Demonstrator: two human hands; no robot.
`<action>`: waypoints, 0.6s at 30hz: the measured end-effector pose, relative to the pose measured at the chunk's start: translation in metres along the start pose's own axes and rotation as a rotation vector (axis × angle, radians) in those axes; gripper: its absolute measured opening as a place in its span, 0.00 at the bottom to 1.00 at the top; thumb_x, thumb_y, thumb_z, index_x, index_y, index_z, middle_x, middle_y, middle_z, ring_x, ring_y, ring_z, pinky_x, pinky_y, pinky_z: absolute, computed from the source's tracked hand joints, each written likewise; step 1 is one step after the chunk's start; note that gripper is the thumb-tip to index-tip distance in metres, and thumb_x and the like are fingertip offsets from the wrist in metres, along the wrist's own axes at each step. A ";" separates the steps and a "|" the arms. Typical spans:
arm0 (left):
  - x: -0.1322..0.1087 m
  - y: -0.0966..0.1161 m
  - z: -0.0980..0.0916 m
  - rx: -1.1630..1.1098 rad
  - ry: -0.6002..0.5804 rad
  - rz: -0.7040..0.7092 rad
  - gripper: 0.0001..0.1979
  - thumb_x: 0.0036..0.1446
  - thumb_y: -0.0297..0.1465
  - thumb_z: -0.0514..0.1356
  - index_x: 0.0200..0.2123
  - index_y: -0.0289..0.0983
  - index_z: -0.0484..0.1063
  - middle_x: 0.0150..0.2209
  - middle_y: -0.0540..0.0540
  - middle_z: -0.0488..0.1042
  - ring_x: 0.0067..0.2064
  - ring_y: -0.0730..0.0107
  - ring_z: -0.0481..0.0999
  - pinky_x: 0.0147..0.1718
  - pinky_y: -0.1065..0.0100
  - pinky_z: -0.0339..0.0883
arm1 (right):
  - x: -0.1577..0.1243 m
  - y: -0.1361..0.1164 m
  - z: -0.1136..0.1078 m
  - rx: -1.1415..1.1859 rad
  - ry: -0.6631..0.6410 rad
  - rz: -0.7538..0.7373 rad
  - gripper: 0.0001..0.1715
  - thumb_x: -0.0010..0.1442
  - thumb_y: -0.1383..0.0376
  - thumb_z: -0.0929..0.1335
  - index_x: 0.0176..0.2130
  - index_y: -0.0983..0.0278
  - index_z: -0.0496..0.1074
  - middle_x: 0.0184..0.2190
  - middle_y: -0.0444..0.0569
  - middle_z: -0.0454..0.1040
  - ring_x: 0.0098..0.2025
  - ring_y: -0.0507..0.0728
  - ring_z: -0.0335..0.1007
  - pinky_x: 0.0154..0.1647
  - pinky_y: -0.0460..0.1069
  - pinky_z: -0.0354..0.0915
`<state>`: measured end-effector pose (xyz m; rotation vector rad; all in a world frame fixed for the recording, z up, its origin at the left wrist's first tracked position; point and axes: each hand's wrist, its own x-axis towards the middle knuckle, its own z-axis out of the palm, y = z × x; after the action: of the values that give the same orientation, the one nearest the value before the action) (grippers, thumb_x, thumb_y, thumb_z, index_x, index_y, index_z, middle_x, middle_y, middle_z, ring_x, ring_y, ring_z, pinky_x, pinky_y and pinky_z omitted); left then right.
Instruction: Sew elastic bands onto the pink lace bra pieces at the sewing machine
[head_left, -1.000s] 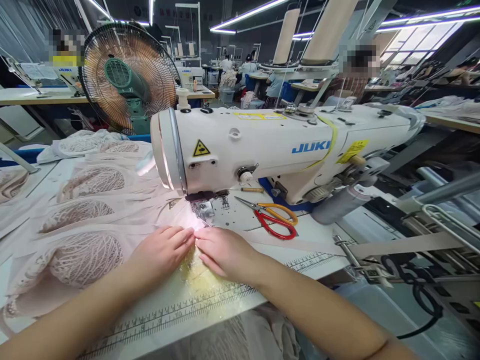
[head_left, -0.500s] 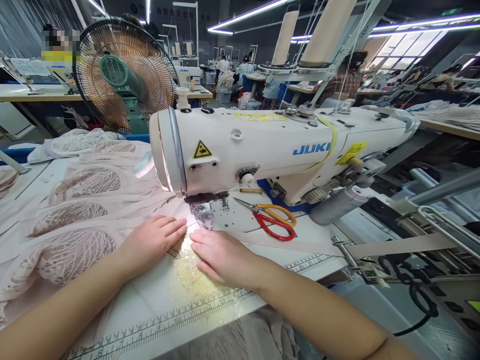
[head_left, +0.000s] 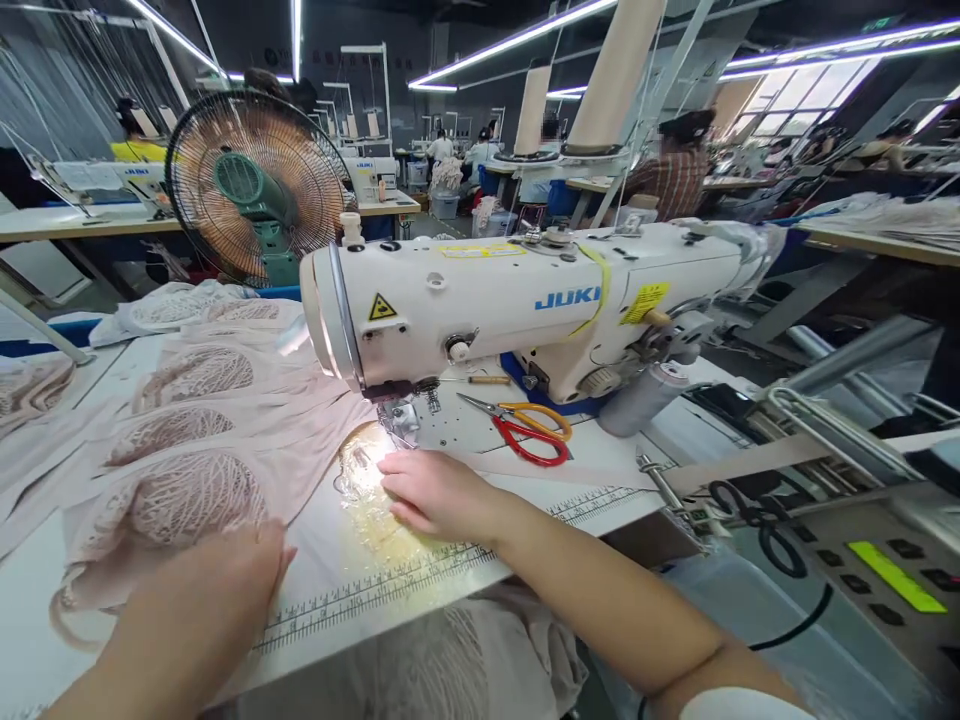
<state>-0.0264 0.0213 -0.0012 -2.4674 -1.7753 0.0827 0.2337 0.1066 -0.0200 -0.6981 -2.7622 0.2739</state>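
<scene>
My right hand [head_left: 439, 492] rests on the table just in front of the presser foot [head_left: 405, 418] of the white sewing machine [head_left: 465, 300]. Its fingers stretch out to the left beside a yellowed, shiny taped patch [head_left: 382, 535]. My left hand [head_left: 217, 585] is over the near edge of a pale pink lace garment [head_left: 195, 490] at the left. Blur and the hand's own back hide most of its fingers, so I cannot see whether it grips the cloth. Pink fabric stretches from the garment to the machine's needle area.
Scissors [head_left: 529, 430] with red and orange handles lie right of the needle area. A grey thread cone [head_left: 645, 400] stands behind them. A pale tape [head_left: 750, 455] runs through a metal guide on the right. A fan [head_left: 255, 190] and people at machines are behind.
My left hand has left the needle area and moved left and nearer to me, onto the lace garment. My right hand stays by the presser foot. The camera view has shifted.
</scene>
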 end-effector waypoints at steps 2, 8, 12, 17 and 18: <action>-0.015 -0.006 -0.001 0.102 -0.107 -0.110 0.21 0.60 0.39 0.44 0.33 0.36 0.74 0.21 0.40 0.72 0.21 0.53 0.73 0.18 0.62 0.59 | 0.002 0.001 0.003 0.028 0.047 -0.004 0.09 0.60 0.70 0.63 0.27 0.64 0.66 0.30 0.50 0.71 0.35 0.56 0.66 0.36 0.50 0.64; 0.007 -0.038 -0.007 0.080 -0.208 -0.260 0.28 0.61 0.38 0.40 0.50 0.31 0.72 0.37 0.29 0.76 0.36 0.42 0.78 0.30 0.52 0.68 | -0.022 -0.028 0.010 0.364 0.419 0.060 0.11 0.63 0.65 0.62 0.36 0.65 0.72 0.38 0.55 0.78 0.42 0.58 0.73 0.45 0.54 0.67; 0.021 -0.067 0.001 -0.007 -0.146 -0.267 0.31 0.61 0.39 0.41 0.61 0.29 0.62 0.48 0.27 0.73 0.47 0.44 0.76 0.43 0.51 0.68 | -0.084 -0.069 0.003 0.744 0.148 0.018 0.17 0.64 0.57 0.62 0.40 0.64 0.76 0.37 0.53 0.79 0.40 0.55 0.76 0.44 0.48 0.69; 0.014 -0.084 0.026 -0.089 0.076 -0.220 0.31 0.60 0.37 0.43 0.62 0.26 0.57 0.60 0.28 0.64 0.60 0.48 0.66 0.56 0.52 0.60 | -0.154 -0.078 0.015 0.565 -0.129 0.440 0.22 0.59 0.54 0.66 0.47 0.63 0.76 0.45 0.56 0.78 0.48 0.61 0.74 0.51 0.53 0.66; 0.009 -0.081 0.029 -0.116 0.136 -0.213 0.30 0.60 0.37 0.44 0.61 0.27 0.59 0.60 0.29 0.64 0.60 0.48 0.65 0.56 0.51 0.61 | -0.160 -0.075 0.023 0.503 -0.142 0.547 0.23 0.59 0.56 0.65 0.49 0.64 0.75 0.47 0.57 0.76 0.50 0.62 0.72 0.54 0.55 0.65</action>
<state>-0.1032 0.0567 -0.0202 -2.2756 -2.0208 -0.2045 0.3292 -0.0396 -0.0582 -1.2991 -2.3983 1.1151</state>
